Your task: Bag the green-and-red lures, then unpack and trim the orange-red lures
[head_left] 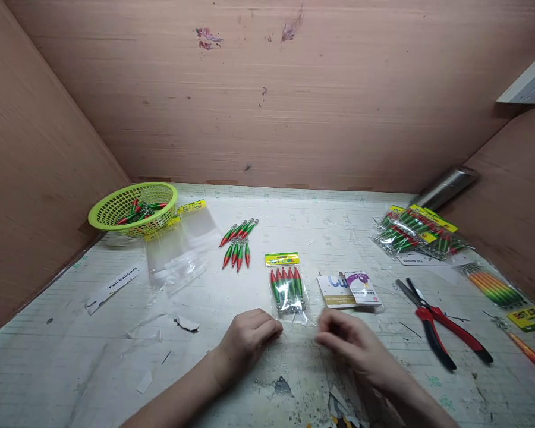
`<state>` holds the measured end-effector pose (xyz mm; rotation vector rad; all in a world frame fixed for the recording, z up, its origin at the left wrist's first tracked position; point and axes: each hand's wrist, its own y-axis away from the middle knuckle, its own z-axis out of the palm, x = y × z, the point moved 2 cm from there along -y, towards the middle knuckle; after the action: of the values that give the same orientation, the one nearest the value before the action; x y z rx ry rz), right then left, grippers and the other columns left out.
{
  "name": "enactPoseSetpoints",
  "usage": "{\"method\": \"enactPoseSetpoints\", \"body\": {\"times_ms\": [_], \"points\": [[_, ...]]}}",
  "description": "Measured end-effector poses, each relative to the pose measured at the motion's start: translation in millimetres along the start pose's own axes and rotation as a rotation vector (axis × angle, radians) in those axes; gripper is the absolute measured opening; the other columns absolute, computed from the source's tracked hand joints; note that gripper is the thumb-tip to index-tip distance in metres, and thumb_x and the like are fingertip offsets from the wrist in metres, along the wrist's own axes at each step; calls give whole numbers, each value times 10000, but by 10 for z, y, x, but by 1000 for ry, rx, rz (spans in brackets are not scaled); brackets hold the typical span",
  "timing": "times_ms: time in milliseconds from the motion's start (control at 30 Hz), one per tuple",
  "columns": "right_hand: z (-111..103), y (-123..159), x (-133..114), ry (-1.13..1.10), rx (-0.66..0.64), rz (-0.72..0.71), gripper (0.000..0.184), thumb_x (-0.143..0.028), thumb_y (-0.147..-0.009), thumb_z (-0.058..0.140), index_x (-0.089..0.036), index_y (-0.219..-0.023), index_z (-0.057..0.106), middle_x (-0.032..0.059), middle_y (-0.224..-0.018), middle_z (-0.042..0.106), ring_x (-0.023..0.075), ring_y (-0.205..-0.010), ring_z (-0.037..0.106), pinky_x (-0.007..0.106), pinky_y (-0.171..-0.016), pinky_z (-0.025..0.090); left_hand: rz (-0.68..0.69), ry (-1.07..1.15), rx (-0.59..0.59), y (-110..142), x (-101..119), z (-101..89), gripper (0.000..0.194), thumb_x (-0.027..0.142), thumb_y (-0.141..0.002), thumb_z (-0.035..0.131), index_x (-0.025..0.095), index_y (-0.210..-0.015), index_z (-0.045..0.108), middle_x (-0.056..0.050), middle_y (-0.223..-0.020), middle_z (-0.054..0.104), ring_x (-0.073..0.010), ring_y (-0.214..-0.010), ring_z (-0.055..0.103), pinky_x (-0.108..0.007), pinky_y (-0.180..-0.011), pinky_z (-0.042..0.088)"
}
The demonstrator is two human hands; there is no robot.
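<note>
Head view: on a worn white counter (116,386), a clear lure packet (282,260) lies flat and central, yellow header away from the person, five red-and-green squid jigs inside. The left hand (249,336) is by its near left corner, fingers drawn together; the right hand (352,339) is beside the near right side, thumb and forefinger narrowly spaced — whether either pinches film, I cannot tell. The step looks like handling the packet's near end; working that thin film calls for light fingertip pinches — clear of the hooks. Loose squid jigs (239,252) lie beyond, leftward.
</note>
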<state>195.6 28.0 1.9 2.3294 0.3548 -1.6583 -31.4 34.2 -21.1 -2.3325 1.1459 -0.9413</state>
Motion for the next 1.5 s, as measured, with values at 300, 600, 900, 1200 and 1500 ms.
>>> {"method": "enactPoseSetpoints", "body": {"times_ms": [300,600,900,1200,1500], "points": [[-1037,569,323,1185,707,-196,291,-298,-923,421,-163,-1047,648,167,-897,672,299,-754,642,391,-547,497,28,-178,34,-65,54,-10,214,52,-869,439,163,-1008,559,-81,-855,652,-186,-752,569,-302,-658,503],[70,-168,-11,884,-69,-997,294,-65,-962,367,-120,-1113,614,140,-935,725,198,-692,621,331,-585,528,179,-235,34,-50,38,-68,189,24,-901,480,182,-853,573,-45,-850,723,-178,-812,605,-305,-735,512],[61,-276,163,336,177,-367,197,-253,-954,466,-203,-797,574,35,-722,629,170,-656,592,286,-611,502,-345,26,70,-59,-81,72,192,43,-857,424,206,-791,503,-33,-739,632,-177,-707,589,-296,-638,492],[161,-414,176,294,384,-98,262,-365,-936,469,-210,-732,520,19,-641,598,176,-585,551,282,-547,440,-689,21,64,-247,-124,182,178,175,-901,427,233,-735,402,7,-661,572,-164,-587,552,-267,-541,425],[193,-498,153,319,397,-104,220,-326,-912,445,-218,-725,487,23,-663,598,177,-601,542,288,-575,413,-672,33,90,-264,-187,176,169,200,-927,405,231,-761,419,18,-644,550,-156,-556,523,-258,-527,385]]}}
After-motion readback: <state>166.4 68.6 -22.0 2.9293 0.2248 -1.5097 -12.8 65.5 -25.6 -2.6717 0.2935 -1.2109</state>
